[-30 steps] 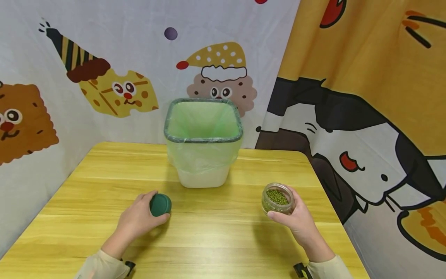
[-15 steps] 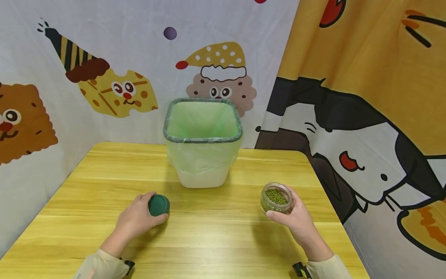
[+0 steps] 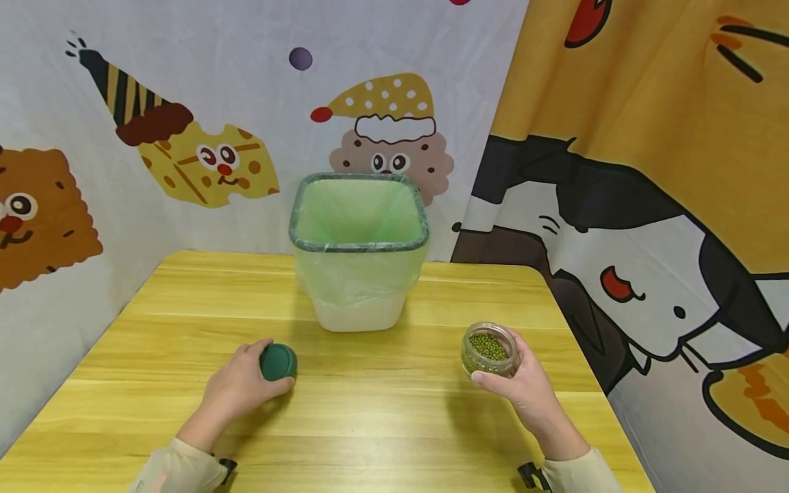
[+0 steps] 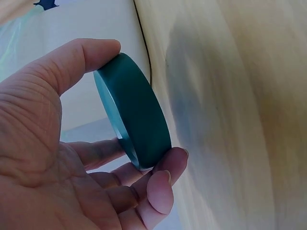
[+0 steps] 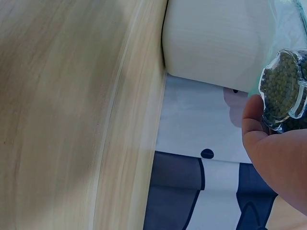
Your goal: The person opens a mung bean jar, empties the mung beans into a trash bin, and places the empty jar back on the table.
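My left hand (image 3: pixel 237 383) pinches a round dark green lid (image 3: pixel 278 362) by its edge, thumb on one side and fingers on the other. In the left wrist view the lid (image 4: pixel 136 112) stands on edge between thumb and fingertips, its shadow falling on the wood. Over on the right, my right hand (image 3: pixel 527 390) grips a small clear glass jar (image 3: pixel 490 351) from its right side. The jar has no lid on and holds green mung beans (image 3: pixel 489 347), leaning slightly to the left. In the right wrist view the jar (image 5: pixel 283 88) is cut off at the frame edge.
A white bin (image 3: pixel 360 316) lined with a pale green bag (image 3: pixel 360 267) stands at the back middle of the wooden table (image 3: pixel 370 424), between and beyond both hands. Behind the table hangs a printed cloth (image 3: pixel 234 55) with cartoon figures, and a yellow one (image 3: pixel 666 89) at the right.
My left hand has shifted slightly to the left with the lid. The right hand and the jar have stayed almost still, and the bin has not moved.
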Motion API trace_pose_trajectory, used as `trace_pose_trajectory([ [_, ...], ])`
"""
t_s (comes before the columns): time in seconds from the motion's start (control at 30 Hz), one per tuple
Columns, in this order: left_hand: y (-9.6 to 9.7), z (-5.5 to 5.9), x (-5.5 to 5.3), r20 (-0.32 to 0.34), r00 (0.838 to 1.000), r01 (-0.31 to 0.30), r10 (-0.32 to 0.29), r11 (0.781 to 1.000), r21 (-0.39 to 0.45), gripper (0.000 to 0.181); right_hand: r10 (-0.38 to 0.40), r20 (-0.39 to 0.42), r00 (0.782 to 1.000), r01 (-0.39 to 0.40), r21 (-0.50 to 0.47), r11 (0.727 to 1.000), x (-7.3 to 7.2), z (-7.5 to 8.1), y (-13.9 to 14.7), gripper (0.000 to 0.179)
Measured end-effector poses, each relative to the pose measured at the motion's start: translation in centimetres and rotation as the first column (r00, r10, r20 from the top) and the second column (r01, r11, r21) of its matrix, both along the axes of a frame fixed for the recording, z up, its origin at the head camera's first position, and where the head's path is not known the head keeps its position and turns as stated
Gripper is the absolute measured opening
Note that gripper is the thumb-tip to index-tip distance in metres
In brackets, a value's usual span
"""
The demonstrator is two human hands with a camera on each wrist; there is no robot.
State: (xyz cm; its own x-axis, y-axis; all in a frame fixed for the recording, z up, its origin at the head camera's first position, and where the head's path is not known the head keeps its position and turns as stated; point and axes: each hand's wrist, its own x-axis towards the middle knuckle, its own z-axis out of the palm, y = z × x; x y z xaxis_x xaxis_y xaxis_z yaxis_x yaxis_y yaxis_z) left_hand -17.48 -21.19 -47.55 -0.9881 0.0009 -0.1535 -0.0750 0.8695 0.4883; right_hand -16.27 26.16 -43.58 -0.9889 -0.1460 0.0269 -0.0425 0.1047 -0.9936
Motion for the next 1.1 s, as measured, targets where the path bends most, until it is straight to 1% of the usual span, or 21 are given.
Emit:
trace_pose_trajectory([
  [0.2,-0.9,-0.7,-0.7,0.018,1.0,-0.006,0.007,1.0,-0.025,0.103,0.003,-0.001,1.0,-0.003,0.005,1.0,-0.1,-0.1,0.2,0.084],
  [0.4,-2.1,-0.8,-1.8,0.027,1.0,0.0,0.002,0.998,-0.058,0.104,0.003,0.0,1.0,-0.003,-0.001,1.0,-0.1,-0.2,0.3,0.084],
  [0.53,-3.5,-0.8,-3.1,0.034,0.999,0.008,-0.005,0.996,-0.094,0.103,-0.004,0.003,1.0,0.004,0.005,1.0,-0.1,-0.1,0.3,0.084],
  [0.6,-4.3,-0.7,-3.8,0.044,0.999,0.002,0.003,0.994,-0.111,0.103,-0.009,0.006,1.0,0.009,0.007,1.0,-0.1,-0.1,0.3,0.084],
  [0.7,-5.6,-0.6,-4.9,0.072,0.997,-0.008,0.019,0.989,-0.145,0.105,-0.013,0.007,1.0,0.013,0.005,1.0,-0.1,-0.1,0.3,0.084],
  [0.8,-6.5,-0.5,-5.6,0.107,0.994,-0.018,0.037,0.984,-0.18,0.106,-0.013,0.008,1.0,0.013,0.005,1.0,0.0,-0.2,0.3,0.084],
  [0.9,-7.0,-0.5,-6.0,0.123,0.991,-0.026,0.053,0.978,-0.209,0.105,-0.015,0.011,1.0,0.015,0.004,1.0,0.1,-0.2,0.4,0.084],
  [0.97,-7.0,-0.6,-5.9,0.114,0.992,-0.034,0.061,0.975,-0.221,0.106,-0.017,0.017,1.0,0.017,0.001,1.0,0.2,-0.3,0.4,0.085],
  [1.1,-6.2,-0.5,-5.1,0.017,0.997,-0.064,0.07,0.969,-0.239,0.109,-0.026,0.027,0.999,0.026,-0.007,1.0,0.4,-0.3,0.6,0.084],
])
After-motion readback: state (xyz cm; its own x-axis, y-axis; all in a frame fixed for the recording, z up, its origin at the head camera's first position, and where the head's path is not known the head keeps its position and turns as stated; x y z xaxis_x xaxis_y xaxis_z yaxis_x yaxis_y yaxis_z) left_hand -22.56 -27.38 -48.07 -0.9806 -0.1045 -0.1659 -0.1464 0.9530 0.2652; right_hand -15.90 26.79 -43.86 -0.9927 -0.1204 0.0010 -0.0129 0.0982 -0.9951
